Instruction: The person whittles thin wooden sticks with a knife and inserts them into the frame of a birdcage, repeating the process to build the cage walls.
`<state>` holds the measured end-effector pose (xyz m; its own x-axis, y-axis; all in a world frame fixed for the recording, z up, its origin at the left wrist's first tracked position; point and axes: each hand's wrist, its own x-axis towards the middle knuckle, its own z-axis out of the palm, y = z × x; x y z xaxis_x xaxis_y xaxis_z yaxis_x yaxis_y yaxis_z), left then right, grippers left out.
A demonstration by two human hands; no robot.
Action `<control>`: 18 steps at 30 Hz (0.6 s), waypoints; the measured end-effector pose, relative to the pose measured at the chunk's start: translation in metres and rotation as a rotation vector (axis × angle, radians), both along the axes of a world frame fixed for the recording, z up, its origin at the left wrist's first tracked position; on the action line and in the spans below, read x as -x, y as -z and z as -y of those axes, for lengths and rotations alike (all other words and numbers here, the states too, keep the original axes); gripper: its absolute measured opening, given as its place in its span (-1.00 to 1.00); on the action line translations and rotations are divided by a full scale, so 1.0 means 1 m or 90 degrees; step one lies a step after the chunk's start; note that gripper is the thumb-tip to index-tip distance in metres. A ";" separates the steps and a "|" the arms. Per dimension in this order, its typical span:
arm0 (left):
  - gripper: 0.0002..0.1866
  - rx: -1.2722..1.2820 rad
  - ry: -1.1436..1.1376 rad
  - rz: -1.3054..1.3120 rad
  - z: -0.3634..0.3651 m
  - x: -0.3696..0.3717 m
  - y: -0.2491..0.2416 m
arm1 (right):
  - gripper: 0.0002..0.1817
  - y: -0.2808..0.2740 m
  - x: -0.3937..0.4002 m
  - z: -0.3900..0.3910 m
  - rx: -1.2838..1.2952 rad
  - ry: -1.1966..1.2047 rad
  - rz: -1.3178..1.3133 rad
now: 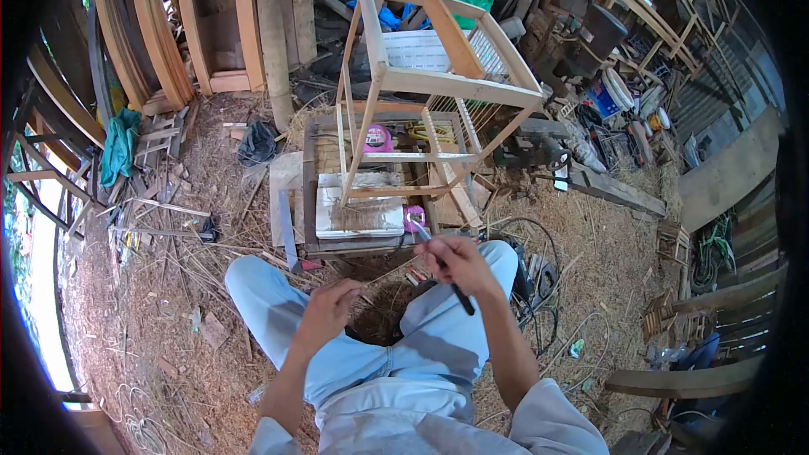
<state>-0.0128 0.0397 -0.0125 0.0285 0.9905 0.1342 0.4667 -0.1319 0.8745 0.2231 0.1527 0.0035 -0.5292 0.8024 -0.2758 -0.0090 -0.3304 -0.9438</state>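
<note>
Clenched round a black-handled knife point(463, 299), the right hand point(458, 264) faces the left hand point(333, 307), which pinches what looks like a thin strip point(377, 278).
Ahead, a barred wooden frame point(459, 88) stands on or over a low table point(358, 245); nearer the body are the knife, tip pointing away, and then the strip, between the hands and too fine to trace fully. Working the strip well probably calls for short, light strokes, a steady pinch, the left hand clear of the edge, blade angled off the body.
</note>
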 end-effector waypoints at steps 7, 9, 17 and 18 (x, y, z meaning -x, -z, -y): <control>-0.81 0.023 0.011 -0.030 0.025 0.025 0.009 | -0.65 -0.015 -0.043 -0.017 0.037 0.022 0.046; -0.80 0.001 0.015 -0.058 0.026 0.032 0.008 | -0.65 -0.018 -0.053 -0.020 0.020 0.052 0.040; -0.77 -0.018 0.023 -0.051 0.029 0.034 0.008 | -0.76 -0.021 -0.059 -0.028 -0.018 0.180 0.067; -0.78 -0.007 0.033 -0.060 0.028 0.033 0.008 | -0.76 -0.016 -0.063 -0.029 -0.018 0.177 0.068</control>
<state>-0.0460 0.0113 -0.0209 0.0928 0.9858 0.1397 0.5385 -0.1677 0.8258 0.2857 0.1818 0.0193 -0.2568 0.9205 -0.2944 0.0048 -0.3034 -0.9529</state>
